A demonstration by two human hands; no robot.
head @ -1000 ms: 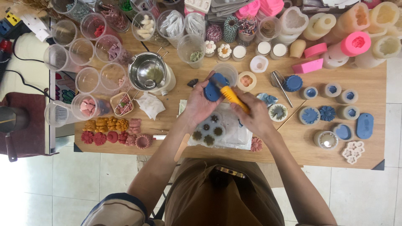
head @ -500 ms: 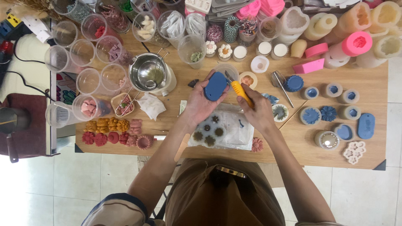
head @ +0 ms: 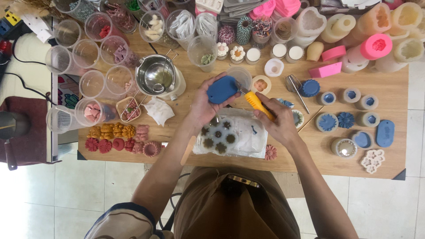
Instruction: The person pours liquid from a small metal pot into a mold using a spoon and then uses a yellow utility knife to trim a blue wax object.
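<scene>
I note a matt blue slab [head: 222,89], rubbery-looking, and a knife [head: 256,104] with a glossy yellow plastic handle. Table [head: 310,150]: pale wood, smooth, matt. Pot [head: 155,75]: shiny bare metal. Cups [head: 93,84]: clear plastic. Sheet [head: 254,137] beneath the work: glossy translucent film.

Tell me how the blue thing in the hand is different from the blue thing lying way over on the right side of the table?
The blue piece in the left hand, an oblong blue slab, is held up off the table, with the yellow-handled knife from the right hand at its edge. The blue oblong piece on the table lies flat, untouched, showing small raised shapes. The held one looks plain. Both are blue with rounded ends.
</scene>
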